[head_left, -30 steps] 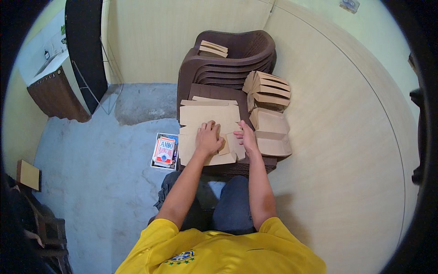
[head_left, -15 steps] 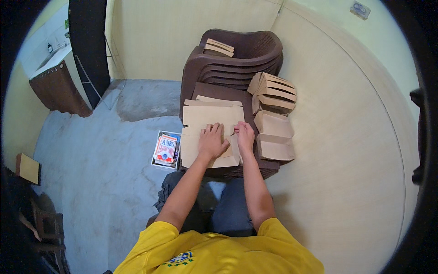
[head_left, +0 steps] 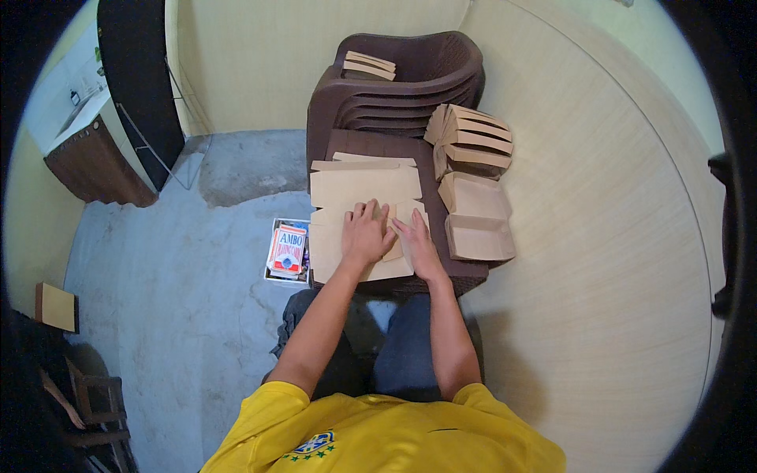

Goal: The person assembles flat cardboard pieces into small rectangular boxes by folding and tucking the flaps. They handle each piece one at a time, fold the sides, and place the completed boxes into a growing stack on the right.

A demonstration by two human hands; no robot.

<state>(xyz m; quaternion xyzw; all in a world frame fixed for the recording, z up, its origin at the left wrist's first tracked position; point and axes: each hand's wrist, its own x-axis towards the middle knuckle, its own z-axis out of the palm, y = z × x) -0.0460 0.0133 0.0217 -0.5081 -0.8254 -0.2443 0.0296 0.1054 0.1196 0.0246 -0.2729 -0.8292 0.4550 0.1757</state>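
Note:
A flat brown cardboard box blank (head_left: pixel 331 236) lies on the seat of the stacked brown plastic chairs (head_left: pixel 378 142). My left hand (head_left: pixel 367 235) rests flat on its middle, fingers spread. Close beside it, my right hand (head_left: pixel 420 246) lies on the blank's right part, fingers stretched out over a small cut flap (head_left: pixel 394 249). Neither hand grips anything. Part of another cardboard sheet (head_left: pixel 374 158) sticks out beyond the blank's far edge.
A folded open cardboard box (head_left: pixel 482 236) and a bundle of folded cartons (head_left: pixel 477 142) sit along the right armrest. More cardboard pieces (head_left: pixel 369 66) lie at the chair back. On the floor at left stands a small white box (head_left: pixel 276 276) holding a card pack (head_left: pixel 289 251).
My right hand has gone from pinching at the blank's right edge to lying flat on it, nearer my left hand. The view has shifted slightly.

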